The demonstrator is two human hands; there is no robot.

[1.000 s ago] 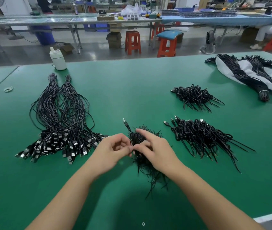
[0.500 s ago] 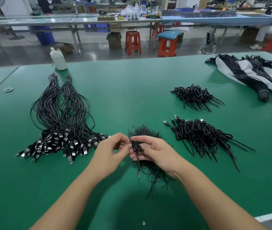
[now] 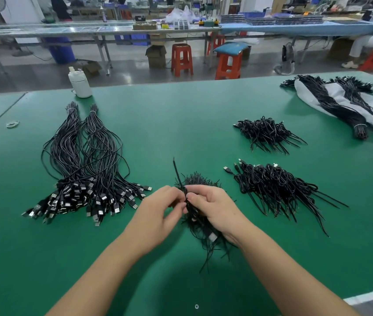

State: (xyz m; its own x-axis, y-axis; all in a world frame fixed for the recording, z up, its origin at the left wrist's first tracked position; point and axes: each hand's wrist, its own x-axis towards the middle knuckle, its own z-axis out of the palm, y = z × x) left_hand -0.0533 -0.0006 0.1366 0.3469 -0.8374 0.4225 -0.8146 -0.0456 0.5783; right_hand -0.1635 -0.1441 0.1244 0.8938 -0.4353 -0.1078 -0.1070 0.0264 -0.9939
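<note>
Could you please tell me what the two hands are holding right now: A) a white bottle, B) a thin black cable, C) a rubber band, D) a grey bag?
B: the left hand and right hand both pinch a thin black cable, its end sticking up above the small cable pile.

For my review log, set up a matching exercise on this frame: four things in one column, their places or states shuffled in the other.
1 white bottle
2 rubber bands
3 grey sheet
4 held cable

A pinched by left hand and right hand
B far right, under tied cable bundles
C lying flat, far left
D standing upright, far side

Pairs: 1-D, 2-C, 3-B, 4-A
</note>
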